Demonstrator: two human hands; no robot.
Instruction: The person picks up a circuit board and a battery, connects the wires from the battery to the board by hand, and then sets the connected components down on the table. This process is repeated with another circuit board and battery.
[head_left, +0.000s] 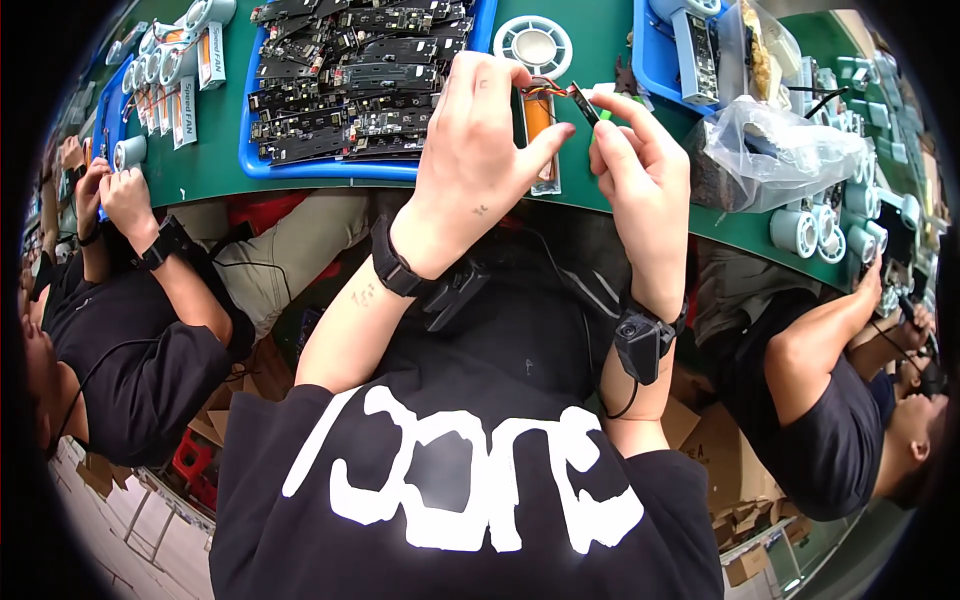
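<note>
Between the thumb and fingers of my right hand is a small dark circuit board, held tilted. Thin red, black and yellow wires run from it toward the fingertips of my left hand. That hand is open, its thumb stretched away from the bent fingers, whose tips are near the wires and partly hidden. Below the wires, an orange cylindrical battery lies in a slim pale housing. A white round fan frame with spokes lies on the table just beyond it.
A blue tray heaped with black circuit boards fills the left side of the green table. At right are another blue tray and a clear plastic bag. White fan parts lie farther right. People work on both sides.
</note>
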